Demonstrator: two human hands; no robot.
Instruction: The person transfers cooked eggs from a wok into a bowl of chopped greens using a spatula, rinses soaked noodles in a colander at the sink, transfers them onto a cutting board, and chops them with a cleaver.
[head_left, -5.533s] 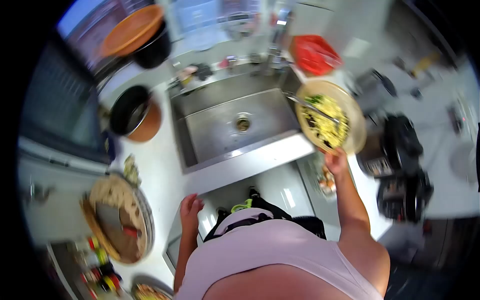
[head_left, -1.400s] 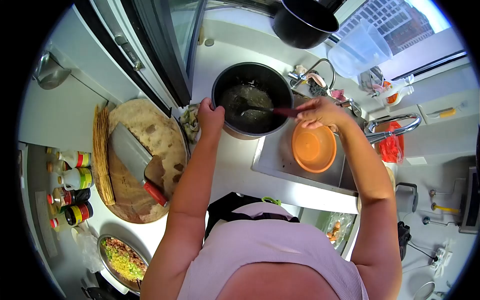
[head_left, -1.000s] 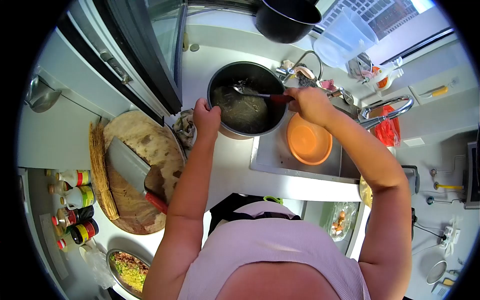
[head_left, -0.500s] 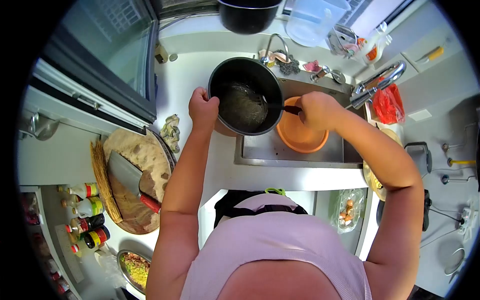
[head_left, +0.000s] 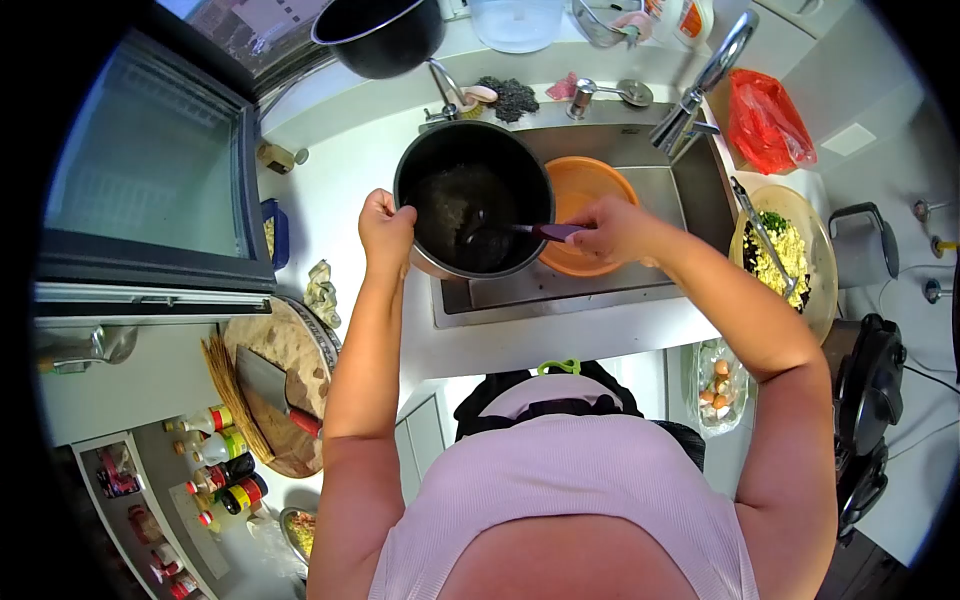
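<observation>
My left hand [head_left: 386, 222] grips the left rim of a black pot [head_left: 468, 197] that stands at the sink's left edge. My right hand [head_left: 612, 228] holds the dark red handle of a spoon [head_left: 520, 230], whose bowl is down inside the pot among thin glassy noodles. An orange bowl [head_left: 590, 192] sits in the steel sink [head_left: 660, 200] just right of the pot, partly under my right hand.
A glass bowl of yellow and green food with a utensil [head_left: 785, 255] stands right of the sink. A faucet [head_left: 695, 85] and a red bag [head_left: 765, 120] are behind. At left lie a round board with a cleaver [head_left: 275, 395], sauce bottles [head_left: 215, 470] and another black pot [head_left: 378, 35].
The pot has shifted from the counter toward the sink edge and my view swung right. My right hand keeps moving the spoon round inside the pot. Earlier it carried the glass bowl.
</observation>
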